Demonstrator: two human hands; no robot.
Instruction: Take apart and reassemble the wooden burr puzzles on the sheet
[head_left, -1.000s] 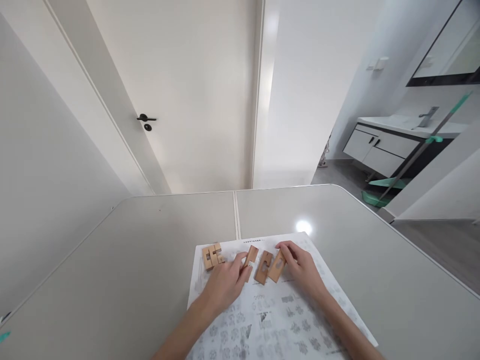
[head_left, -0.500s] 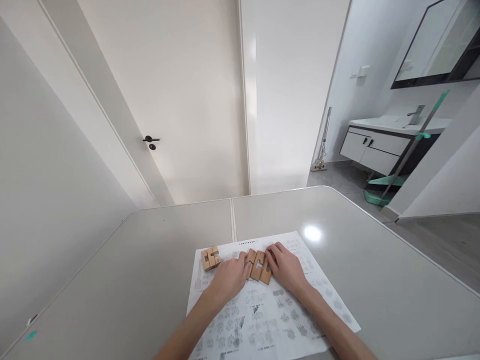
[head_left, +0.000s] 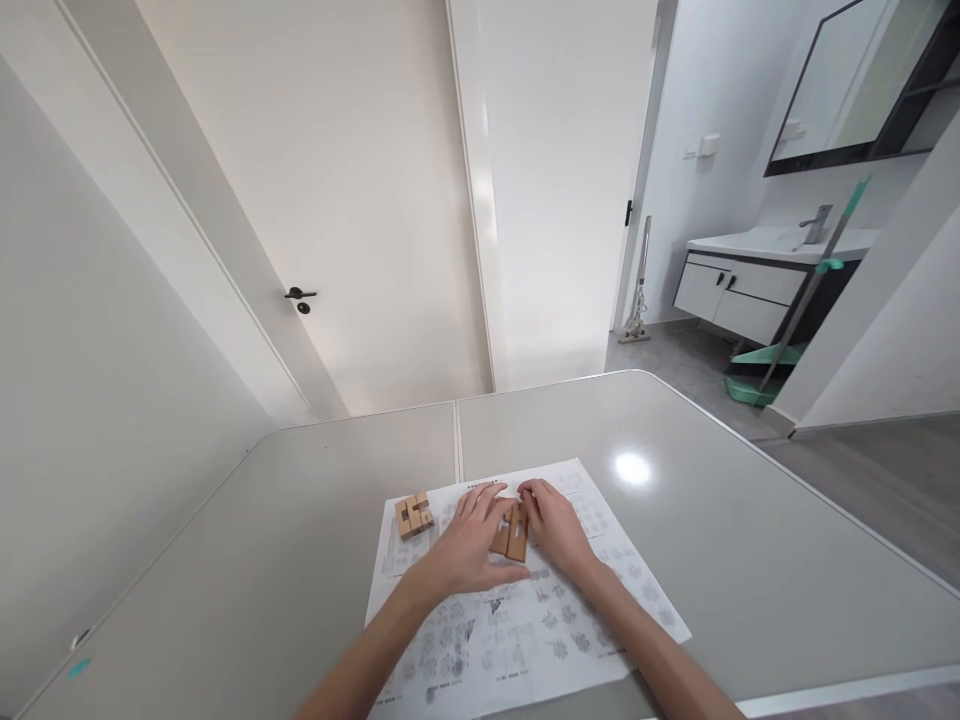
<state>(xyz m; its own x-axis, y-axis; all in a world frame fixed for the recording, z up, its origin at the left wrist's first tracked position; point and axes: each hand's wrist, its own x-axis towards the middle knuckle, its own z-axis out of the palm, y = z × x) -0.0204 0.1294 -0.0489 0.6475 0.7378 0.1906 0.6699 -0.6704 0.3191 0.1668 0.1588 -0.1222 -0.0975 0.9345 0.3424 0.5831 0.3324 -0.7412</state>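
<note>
Several notched wooden puzzle pieces (head_left: 512, 528) stand pressed side by side on a printed instruction sheet (head_left: 525, 620). My left hand (head_left: 466, 548) curls round their left side, its fingers bent against the wood. Against their right side presses my right hand (head_left: 553, 525), with its fingers closed on them. A separate small cluster of wooden pieces (head_left: 414, 515) lies on the sheet to the left, apart from both hands.
The sheet lies on a grey table (head_left: 262, 560) with a seam down its middle. Behind stand a white door with a black handle (head_left: 300, 296), a doorway to a bathroom with a vanity (head_left: 750, 290) and a green mop (head_left: 795, 310).
Both hands have pushed the spread-out wooden pieces together into one tight group. The view has shifted a little to the right.
</note>
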